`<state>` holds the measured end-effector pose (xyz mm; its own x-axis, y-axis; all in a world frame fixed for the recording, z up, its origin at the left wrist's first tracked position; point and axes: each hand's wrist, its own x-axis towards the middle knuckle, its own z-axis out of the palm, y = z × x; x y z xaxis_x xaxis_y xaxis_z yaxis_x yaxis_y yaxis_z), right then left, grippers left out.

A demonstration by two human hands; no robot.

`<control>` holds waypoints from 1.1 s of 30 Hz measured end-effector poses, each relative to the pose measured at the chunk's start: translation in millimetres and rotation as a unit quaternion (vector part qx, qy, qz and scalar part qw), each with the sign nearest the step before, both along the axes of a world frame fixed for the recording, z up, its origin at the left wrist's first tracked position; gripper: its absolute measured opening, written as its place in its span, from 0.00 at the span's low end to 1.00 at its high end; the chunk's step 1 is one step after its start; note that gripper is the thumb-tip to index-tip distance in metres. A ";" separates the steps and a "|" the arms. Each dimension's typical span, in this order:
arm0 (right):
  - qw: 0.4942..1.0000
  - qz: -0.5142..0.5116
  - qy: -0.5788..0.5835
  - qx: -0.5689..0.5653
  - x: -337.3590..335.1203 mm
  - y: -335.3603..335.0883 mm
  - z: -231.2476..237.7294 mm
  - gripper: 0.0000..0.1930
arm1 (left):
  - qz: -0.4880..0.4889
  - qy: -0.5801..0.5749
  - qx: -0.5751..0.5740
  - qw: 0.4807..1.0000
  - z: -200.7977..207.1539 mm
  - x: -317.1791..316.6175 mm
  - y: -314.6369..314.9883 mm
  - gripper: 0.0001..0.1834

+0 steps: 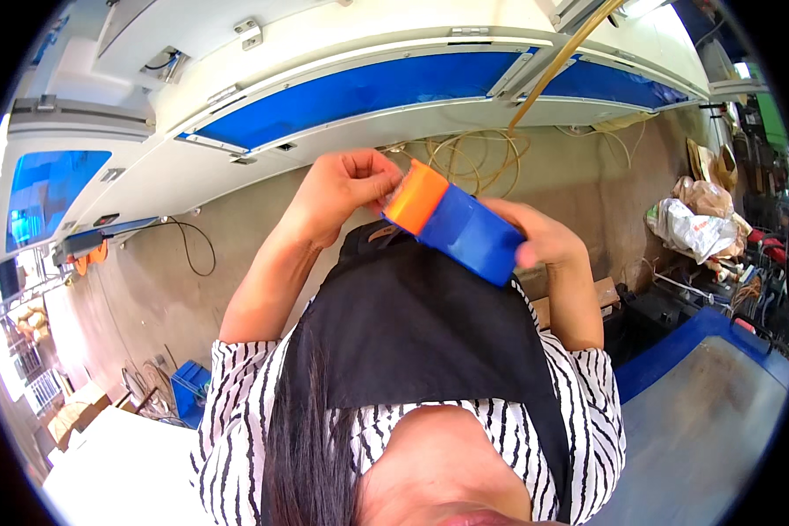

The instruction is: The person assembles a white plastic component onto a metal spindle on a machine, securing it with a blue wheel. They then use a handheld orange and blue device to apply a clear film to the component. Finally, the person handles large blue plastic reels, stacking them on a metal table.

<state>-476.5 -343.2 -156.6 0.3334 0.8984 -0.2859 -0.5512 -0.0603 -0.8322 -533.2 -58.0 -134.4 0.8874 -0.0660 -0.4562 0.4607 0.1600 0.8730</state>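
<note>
In front of my black apron (421,324) I hold up a long box-shaped thing (472,235), blue along most of its length with an orange end. The orange end points up and to the left. My right hand (548,235) grips the blue part from the right side, its thumb near the lower end. My left hand (349,191) is closed in a pinch right beside the orange end. Whatever lies between those fingertips is too small and blurred to make out.
A white machine with blue panels (368,88) spans the far side, and a yellowish hose (570,53) hangs down to coils on the floor. Plastic bags (688,228) are piled at right, beyond a blue-edged surface (710,421). A white surface (127,465) lies lower left, near a blue bin (188,386).
</note>
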 end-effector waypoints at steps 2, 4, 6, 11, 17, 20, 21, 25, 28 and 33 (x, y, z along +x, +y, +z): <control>0.987 0.001 -0.114 -0.115 -3.7 21.4 19.0 0.43 | 0.055 -0.036 0.031 0.997 -1.8 -2.0 -1.9 0.04; 0.973 -0.047 -0.178 -0.139 -15.4 18.9 17.1 0.36 | 0.092 -0.067 0.016 0.993 1.9 -4.0 1.6 0.04; 0.957 -0.059 -0.238 -0.158 -18.7 9.5 13.8 0.35 | 0.124 -0.086 0.016 0.988 9.2 -9.0 13.4 0.04; 0.926 -0.064 -0.318 -0.193 -14.0 4.7 24.6 0.32 | 0.191 -0.161 0.069 0.966 26.0 -12.2 16.4 0.04; 0.867 -0.048 -0.429 -0.248 -13.2 0.1 28.3 0.37 | 0.216 -0.210 0.142 0.943 26.6 -9.6 11.6 0.02; 0.846 -0.073 -0.439 -0.295 -12.7 3.6 21.3 0.39 | 0.131 -0.286 0.277 0.908 32.5 -12.5 -15.3 0.03; 0.836 -0.083 -0.439 -0.319 -14.0 7.0 20.0 0.39 | 0.121 -0.312 0.308 0.891 35.1 -10.9 -29.4 0.04; 0.763 -0.115 -0.528 -0.355 -18.4 18.4 11.0 0.38 | 0.096 -0.426 0.513 0.739 21.1 -2.9 -51.1 0.08; 0.690 -0.046 -0.572 -0.441 -13.1 27.6 -2.3 0.36 | 0.067 -0.535 0.441 0.718 46.0 -12.1 -75.4 0.08; 0.791 -0.142 -0.459 -0.379 -3.7 -14.8 -51.4 0.33 | 0.174 -0.295 0.054 0.938 17.7 -5.1 -41.2 0.21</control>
